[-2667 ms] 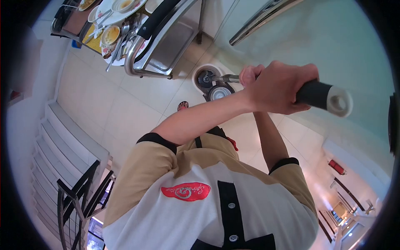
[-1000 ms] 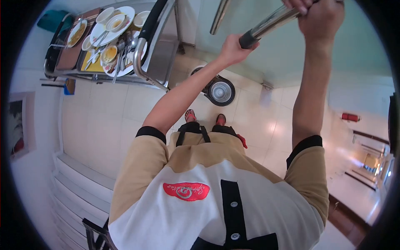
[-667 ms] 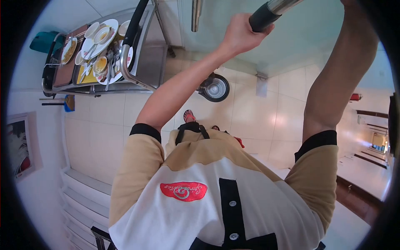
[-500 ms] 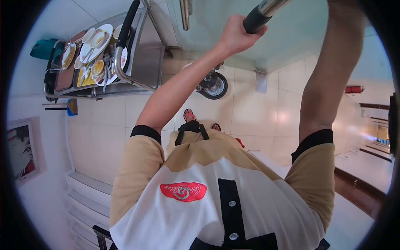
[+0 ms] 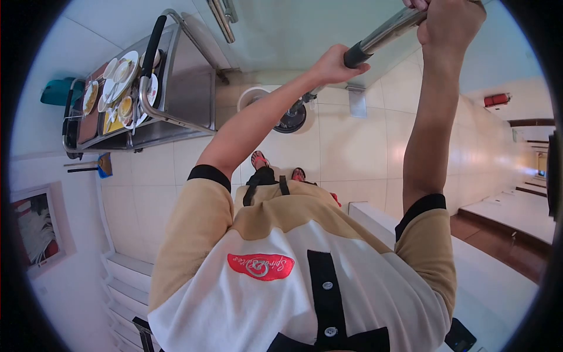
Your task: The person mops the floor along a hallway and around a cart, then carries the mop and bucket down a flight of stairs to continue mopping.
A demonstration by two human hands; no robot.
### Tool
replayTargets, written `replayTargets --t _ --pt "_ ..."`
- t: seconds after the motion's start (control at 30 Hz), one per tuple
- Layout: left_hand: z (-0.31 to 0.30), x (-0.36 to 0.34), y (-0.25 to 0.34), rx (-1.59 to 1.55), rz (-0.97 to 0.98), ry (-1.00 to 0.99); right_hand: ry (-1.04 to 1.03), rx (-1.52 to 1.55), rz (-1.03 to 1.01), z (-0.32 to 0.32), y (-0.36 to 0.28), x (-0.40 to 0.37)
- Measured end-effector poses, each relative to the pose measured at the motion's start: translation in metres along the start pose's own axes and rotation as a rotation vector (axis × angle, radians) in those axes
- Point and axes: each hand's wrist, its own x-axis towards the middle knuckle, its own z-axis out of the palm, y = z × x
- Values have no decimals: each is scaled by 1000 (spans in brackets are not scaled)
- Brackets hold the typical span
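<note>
My left hand (image 5: pixel 340 64) is closed around a long metal pole (image 5: pixel 390 30), just below its black sleeve (image 5: pixel 354 56). Higher up, near the top edge of the view, my right hand (image 5: pixel 450 24) grips the same pole; part of it is cut off. The pole slants down behind my left forearm toward a dark round disc (image 5: pixel 290 121) low over the tiled floor, like the head of a spin mop. A white round rim (image 5: pixel 247 98), perhaps of a bucket, shows beside it, partly hidden by my forearm.
At the left stands a metal trolley (image 5: pixel 196 94) loaded with used plates (image 5: pixel 126 73), bowls and cutlery. A blue dustpan (image 5: pixel 104 165) lies by the wall. Steps (image 5: pixel 130 287) run down the lower left. A red fire extinguisher (image 5: pixel 497 100) is at the right, beside a corridor.
My right hand has come down and left into view on the pole. The disc has shifted left and slightly up in view, and the white rim shows more. The whole view has shifted slightly.
</note>
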Motion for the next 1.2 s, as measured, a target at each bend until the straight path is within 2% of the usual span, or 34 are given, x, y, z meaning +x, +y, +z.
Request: replayTargets --t 0.13,0.27,0.37,0.47,0.53,0.57,0.6,0.67,0.7,0.8,0.87,0.9,1.0,1.07,1.13,1.2 --pt "3 8 -9 27 26 -50 68 -31 -83 3 -6 -11" --pt "-9 8 -11 -7 -58 -86 81 -58 -90 17 -5 -10" --pt "-22 7 -19 -41 -74 -83 -5 -37 -148 28 4 -10" --pt "-39 3 -37 -23 -123 -35 -111 44 -31 39 26 -1" --pt "-46 -4 -48 -39 -183 42 -220 -12 60 45 45 -1" --pt "-50 -9 -65 -38 -160 82 -284 -54 127 48 56 -1" --pt "-54 -13 -88 -37 -135 119 -347 -41 114 50 68 -1" --pt "-62 -13 -94 -20 -45 163 -477 -17 93 52 87 0" --pt "-70 -8 -75 -1 23 172 -520 -20 -5 54 86 3" --pt "-92 15 12 -3 159 182 -472 80 111 66 49 18" --pt "-106 26 77 -105 24 175 -461 136 143 73 37 23" --pt "-108 30 89 -157 -43 171 -441 134 148 77 42 24" --pt "-93 36 54 56 461 571 -418 163 97 78 68 17" --pt "-103 36 32 -5 426 315 -413 196 98 77 84 19" --pt "-97 35 15 21 368 307 -412 229 185 76 97 19" --pt "-84 34 2 161 300 552 -388 157 137 72 120 13"
